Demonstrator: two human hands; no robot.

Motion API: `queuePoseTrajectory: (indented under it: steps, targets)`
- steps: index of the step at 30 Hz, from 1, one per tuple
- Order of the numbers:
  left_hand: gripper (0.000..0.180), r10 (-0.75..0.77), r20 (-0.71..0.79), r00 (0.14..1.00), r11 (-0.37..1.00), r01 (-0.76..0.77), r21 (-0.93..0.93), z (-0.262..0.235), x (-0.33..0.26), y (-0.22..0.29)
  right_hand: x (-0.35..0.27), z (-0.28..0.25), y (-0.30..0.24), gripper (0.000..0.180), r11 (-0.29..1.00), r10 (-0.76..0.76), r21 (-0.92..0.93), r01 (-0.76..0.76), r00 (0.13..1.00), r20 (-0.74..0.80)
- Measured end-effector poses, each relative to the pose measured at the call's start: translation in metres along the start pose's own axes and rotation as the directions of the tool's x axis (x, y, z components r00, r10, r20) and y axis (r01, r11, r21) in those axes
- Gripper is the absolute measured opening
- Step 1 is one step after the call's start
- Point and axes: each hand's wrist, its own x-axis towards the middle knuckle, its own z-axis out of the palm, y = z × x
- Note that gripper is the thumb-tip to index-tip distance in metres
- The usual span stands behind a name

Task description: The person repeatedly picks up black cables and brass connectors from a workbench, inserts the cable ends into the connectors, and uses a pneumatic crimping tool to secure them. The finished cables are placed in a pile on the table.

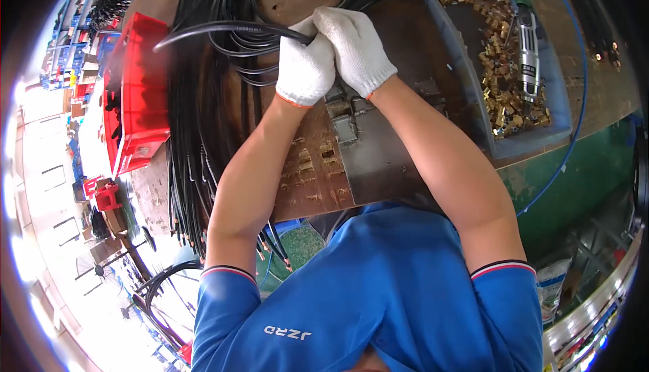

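My two white-gloved hands meet over the far middle of the workbench. My left hand (305, 71) is closed around a thick black cable (226, 27), whose free length arcs out to the left. Pressed against it, my right hand (358, 47) has its fingers curled inward. Whatever lies between the fingers of the right hand, perhaps the cable's end, is hidden by the gloves. Below my wrists lies a dark metal plate (378, 159) with a small metal block fixture (345, 128) on it.
Bundled black cables (186, 122) with copper ends hang over the bench's near edge, beside a red bin (145, 81). At right, a blue-grey bin (466, 88) holds brass fittings (497, 67) and a handheld power tool (529, 54). A blue hose (583, 81) curves past it.
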Motion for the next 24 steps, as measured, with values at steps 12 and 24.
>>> queuePoseTrajectory:
  steps: [12,24]
  targets:
    - [0.021,-0.170,-0.067,0.983,0.974,0.157,-0.165,-0.006,0.030,0.007,0.023,0.004,-0.022,0.046,0.987,0.061,-0.151,-0.061,0.998,-0.008]
    - [0.025,-0.020,-0.127,0.992,0.998,0.011,-0.069,0.009,0.003,-0.010,0.002,-0.004,-0.015,0.042,0.987,-0.081,-0.135,0.085,0.996,0.035]
